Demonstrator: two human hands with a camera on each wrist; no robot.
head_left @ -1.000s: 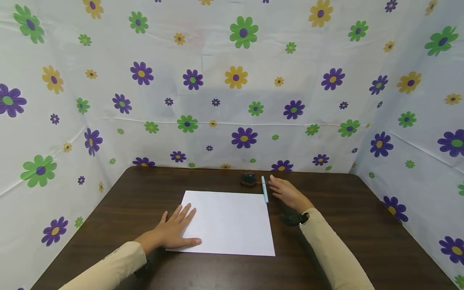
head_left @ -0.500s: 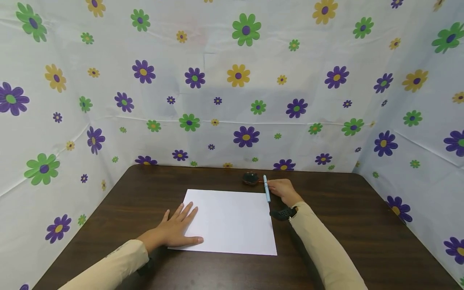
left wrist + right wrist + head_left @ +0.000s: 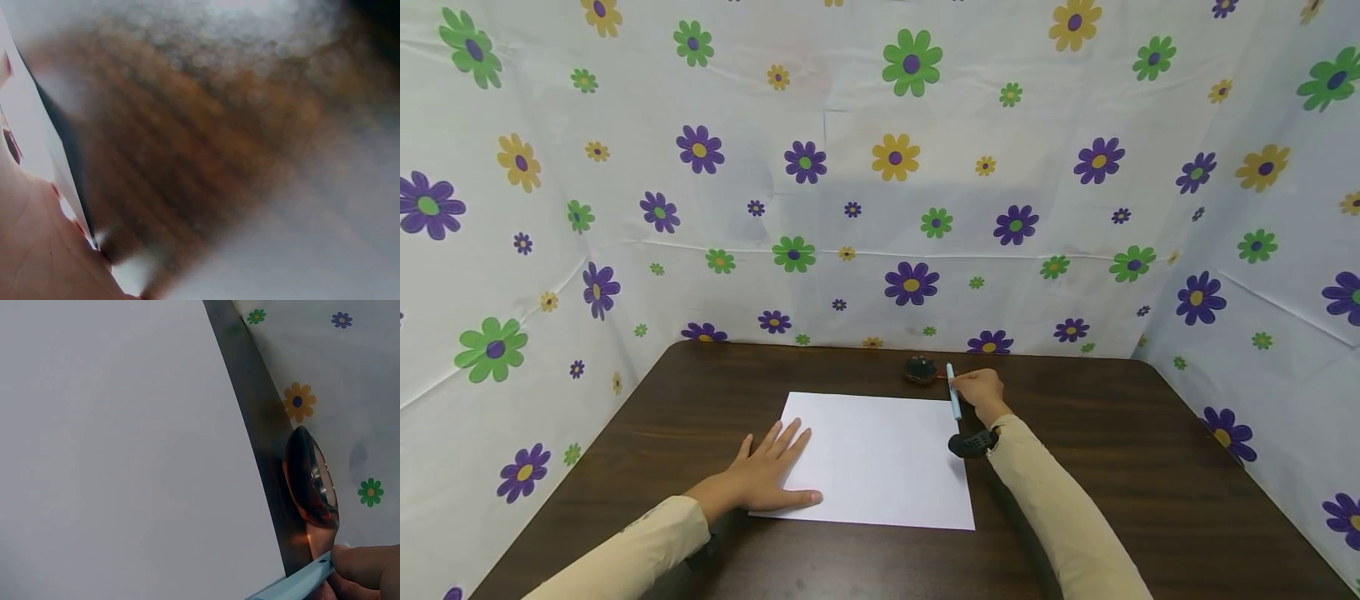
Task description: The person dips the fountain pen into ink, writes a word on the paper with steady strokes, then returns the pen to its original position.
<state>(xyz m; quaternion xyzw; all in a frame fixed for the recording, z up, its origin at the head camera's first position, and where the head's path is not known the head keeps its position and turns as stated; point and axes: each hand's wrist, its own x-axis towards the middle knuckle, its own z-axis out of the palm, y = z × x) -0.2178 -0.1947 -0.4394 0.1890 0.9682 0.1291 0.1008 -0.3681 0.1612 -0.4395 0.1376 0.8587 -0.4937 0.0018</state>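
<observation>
A blank white sheet of paper [image 3: 880,462] lies flat on the dark wooden table [image 3: 1030,575]. My left hand [image 3: 763,475] presses on the sheet's left edge with fingers spread. Near its upper right corner a slim light-blue pen [image 3: 955,404] stretches away from me. My right hand [image 3: 981,390] pinches it between thumb and bent fingers. In the right wrist view the thumb [image 3: 369,565] rests at one end of the pen [image 3: 300,581], which crosses over the handle of a shiny copper-coloured spoon [image 3: 309,481]. The left wrist view is mostly blurred, showing part of the palm [image 3: 44,244].
Left of the pen, the spoon's dark rounded bowl [image 3: 920,369] sits near the table's far edge. A white cloth with printed flowers [image 3: 820,192] hangs behind the table and along both sides. Dark straps with cameras [image 3: 973,444] circle both wrists.
My right hand has moved left onto the pen and its fingers have curled to pinch it. The pen stays about where it was. My left hand remains on the paper.
</observation>
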